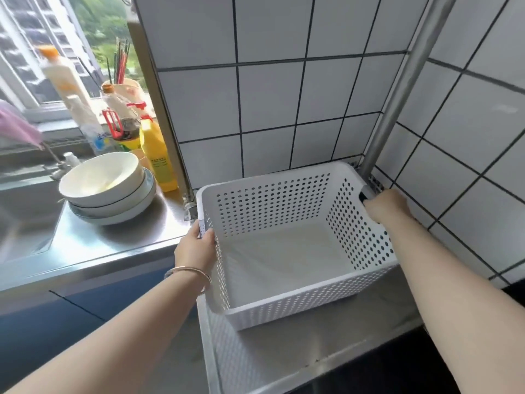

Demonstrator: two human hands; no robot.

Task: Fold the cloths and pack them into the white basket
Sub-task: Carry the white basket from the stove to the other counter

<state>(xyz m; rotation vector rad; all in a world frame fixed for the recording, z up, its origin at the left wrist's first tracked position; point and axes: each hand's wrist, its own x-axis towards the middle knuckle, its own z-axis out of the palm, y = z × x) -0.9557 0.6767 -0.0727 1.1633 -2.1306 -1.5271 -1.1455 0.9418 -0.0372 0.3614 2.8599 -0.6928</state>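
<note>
Both hands are gripping the basket by its end rims, left hand and right hand, over the steel shelf near its back corner. A white cloth is lying inside it.

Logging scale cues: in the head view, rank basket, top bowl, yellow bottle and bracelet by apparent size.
1. basket
2. top bowl
3. yellow bottle, though it stands farther back and is partly hidden
4. bracelet
</note>
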